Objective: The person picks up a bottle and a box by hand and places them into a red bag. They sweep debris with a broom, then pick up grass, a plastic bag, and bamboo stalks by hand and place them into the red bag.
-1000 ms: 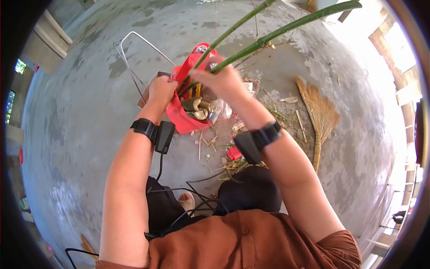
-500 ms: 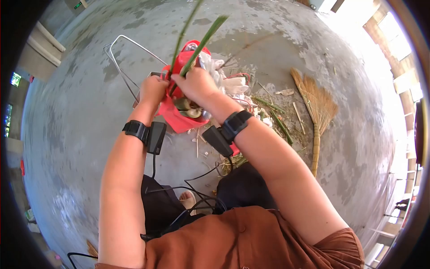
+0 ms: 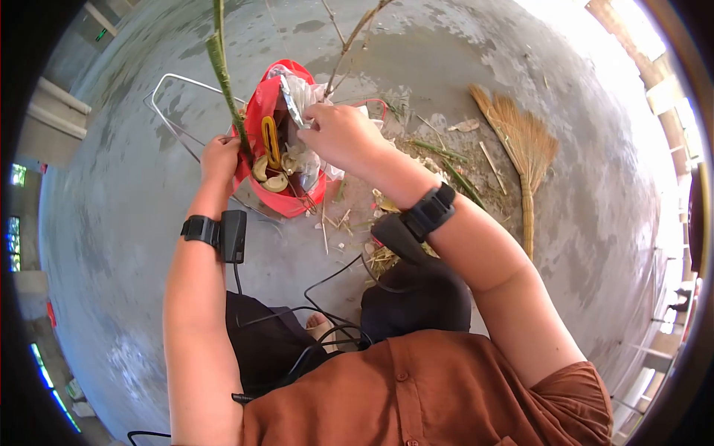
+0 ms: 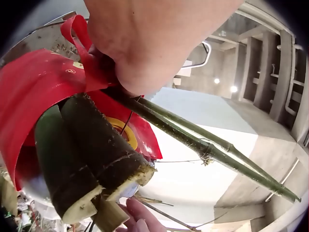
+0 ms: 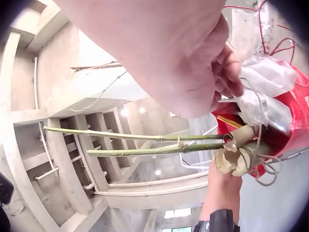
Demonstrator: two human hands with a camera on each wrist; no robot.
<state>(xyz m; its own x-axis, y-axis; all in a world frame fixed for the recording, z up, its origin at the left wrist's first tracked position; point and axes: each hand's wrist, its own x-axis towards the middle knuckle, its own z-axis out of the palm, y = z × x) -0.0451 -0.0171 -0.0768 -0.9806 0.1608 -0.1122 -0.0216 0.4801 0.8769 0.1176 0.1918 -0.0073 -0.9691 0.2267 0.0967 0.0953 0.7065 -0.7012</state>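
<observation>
My left hand (image 3: 221, 157) grips the left rim of a red bag (image 3: 279, 199), beside a strap loop (image 4: 75, 28) in the left wrist view. Two thin green bamboo stalks (image 4: 193, 141) come out of the bag right under that hand. Thick cut bamboo pieces (image 4: 104, 145) and a yellow loop-shaped thing (image 3: 269, 141) lie inside the bag. Over its right rim is my right hand (image 3: 346, 137), fingers bent at clear plastic (image 5: 263, 106); I cannot tell whether they pinch it. A dry twig (image 3: 346, 48) rises beside that hand.
A straw broom (image 3: 524, 160) lies on the concrete floor to the right. Bamboo scraps (image 3: 454, 160) and litter spread between it and the bag. A bent metal frame (image 3: 167, 82) stands behind the bag at left. Black cables (image 3: 320, 308) hang near my knees.
My right hand has let go of the green stalks and moved right. The stalks have swung left and stand steeper. The bag's mouth is spread wider, and my left hand has shifted left.
</observation>
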